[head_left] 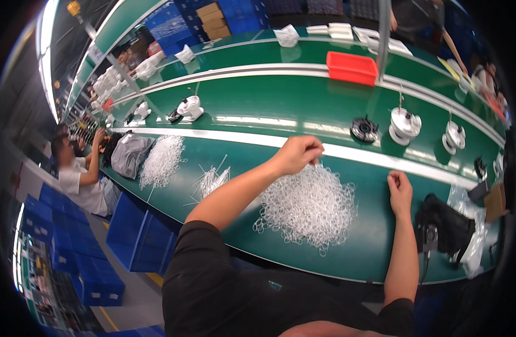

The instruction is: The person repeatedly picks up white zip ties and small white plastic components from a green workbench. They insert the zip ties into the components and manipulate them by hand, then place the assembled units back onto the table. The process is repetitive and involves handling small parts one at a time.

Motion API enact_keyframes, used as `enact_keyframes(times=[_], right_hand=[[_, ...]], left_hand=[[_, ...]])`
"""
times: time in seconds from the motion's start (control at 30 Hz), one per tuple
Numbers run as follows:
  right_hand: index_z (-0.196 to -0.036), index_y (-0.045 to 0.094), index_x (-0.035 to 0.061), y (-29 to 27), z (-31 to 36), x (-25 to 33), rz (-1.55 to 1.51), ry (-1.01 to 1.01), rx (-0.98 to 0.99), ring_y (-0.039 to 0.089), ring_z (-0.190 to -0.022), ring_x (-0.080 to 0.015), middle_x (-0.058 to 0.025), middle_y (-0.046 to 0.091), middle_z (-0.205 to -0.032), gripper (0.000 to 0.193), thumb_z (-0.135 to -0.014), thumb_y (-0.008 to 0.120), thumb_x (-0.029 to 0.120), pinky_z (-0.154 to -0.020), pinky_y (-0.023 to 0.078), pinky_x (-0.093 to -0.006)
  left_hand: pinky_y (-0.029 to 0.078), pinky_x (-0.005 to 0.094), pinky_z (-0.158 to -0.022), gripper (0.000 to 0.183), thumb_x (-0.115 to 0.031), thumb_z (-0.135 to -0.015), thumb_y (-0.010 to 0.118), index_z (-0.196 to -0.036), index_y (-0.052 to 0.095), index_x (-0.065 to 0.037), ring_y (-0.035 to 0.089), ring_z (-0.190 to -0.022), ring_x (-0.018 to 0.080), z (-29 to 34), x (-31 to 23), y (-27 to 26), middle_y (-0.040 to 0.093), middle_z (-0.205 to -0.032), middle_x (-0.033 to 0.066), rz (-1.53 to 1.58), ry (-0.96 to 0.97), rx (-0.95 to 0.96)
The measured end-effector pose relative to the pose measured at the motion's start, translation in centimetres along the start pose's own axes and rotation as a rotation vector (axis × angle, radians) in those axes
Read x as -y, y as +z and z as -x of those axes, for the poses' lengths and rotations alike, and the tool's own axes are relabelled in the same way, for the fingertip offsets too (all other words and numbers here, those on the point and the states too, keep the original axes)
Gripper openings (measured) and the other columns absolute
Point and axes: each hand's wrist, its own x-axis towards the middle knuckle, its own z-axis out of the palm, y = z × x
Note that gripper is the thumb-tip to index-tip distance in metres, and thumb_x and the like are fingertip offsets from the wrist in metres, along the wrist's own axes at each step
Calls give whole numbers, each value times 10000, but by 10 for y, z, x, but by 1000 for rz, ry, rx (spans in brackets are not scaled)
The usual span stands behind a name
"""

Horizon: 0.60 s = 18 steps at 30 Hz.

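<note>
Two bare hands are working around a heap of white loops (308, 208), which is lying on the green table (376, 247). At the heap's far edge, the left hand (301, 154) is bending its fingers toward the thumb; whether it is gripping a loop, I cannot tell. Right of the heap, the right hand (401, 194) is curling partway, its palm hidden, any hold uncertain. Loops are overlapping, so lifting one could be dragging others along; a sweeping forearm could be spilling strays over the table edge nearest the wearer. Most room is lying between the heap and the black bag (446, 224); left of the heap, white strips (214, 182) are crowding the left forearm (235, 191).
</note>
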Motion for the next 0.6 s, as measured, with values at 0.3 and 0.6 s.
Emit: enact_keyframes(times=[0.3, 0.6], right_hand=[[-989, 649, 7, 2, 3, 11, -15, 29, 54, 496, -689, -85, 6, 586, -784, 117, -924, 648, 104, -643, 440, -248], [-991, 650, 1, 3, 6, 6, 39, 16, -4, 523, -717, -75, 3, 613, -815, 145, -949, 641, 140, -655, 447, -243]], left_hand=[[580, 301, -631, 104, -111, -994, 593, -990, 581, -7, 695, -727, 169, 121, 11, -72, 693, -879, 113, 530, -108, -194], [586, 308, -661, 222, -188, -995, 606, -996, 650, 30, 692, -751, 187, 148, 66, -190, 707, -894, 128, 838, -45, -739]])
